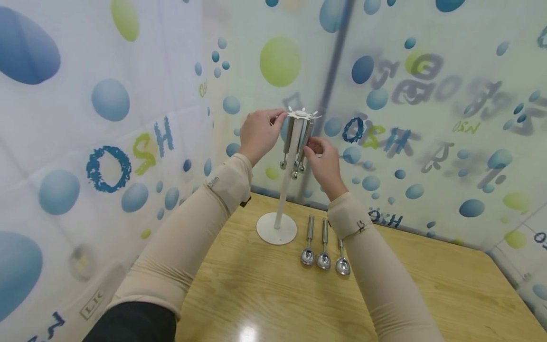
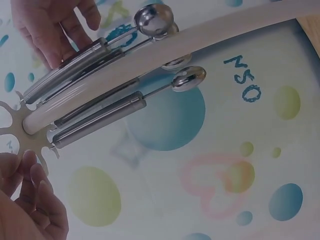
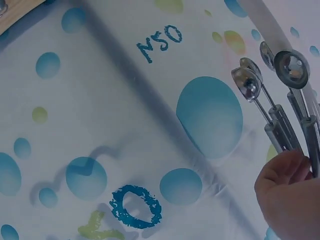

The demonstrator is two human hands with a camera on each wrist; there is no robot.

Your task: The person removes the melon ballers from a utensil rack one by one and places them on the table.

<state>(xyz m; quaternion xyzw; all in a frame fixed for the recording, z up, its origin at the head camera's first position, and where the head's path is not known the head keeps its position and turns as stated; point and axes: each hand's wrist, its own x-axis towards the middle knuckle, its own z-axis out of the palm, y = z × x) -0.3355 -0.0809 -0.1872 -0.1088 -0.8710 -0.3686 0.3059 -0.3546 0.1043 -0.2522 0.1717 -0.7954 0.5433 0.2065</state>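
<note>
A tall white stand [image 1: 283, 197] with a round base carries a notched hook wheel [image 1: 301, 114] at its top. My left hand [image 1: 259, 134] pinches the near left edge of this wheel between thumb and fingers. Several steel ice cream scoops [image 2: 100, 120] hang from the wheel, handles up and bowls down around the pole. On the right side, my right hand [image 1: 325, 164] holds the handle of one hanging scoop [image 2: 67, 70], fingertips against the metal. The right wrist view shows its curled fingers by the handles, below shiny scoop bowls [image 3: 292, 69].
Three more scoops lie side by side on the wooden table [image 1: 256, 294], right of the base: a left one [image 1: 307, 257], a middle one [image 1: 323, 261] and a right one [image 1: 343, 266], its handle partly behind my right sleeve. A patterned curtain [image 1: 427, 142] stands close behind the table.
</note>
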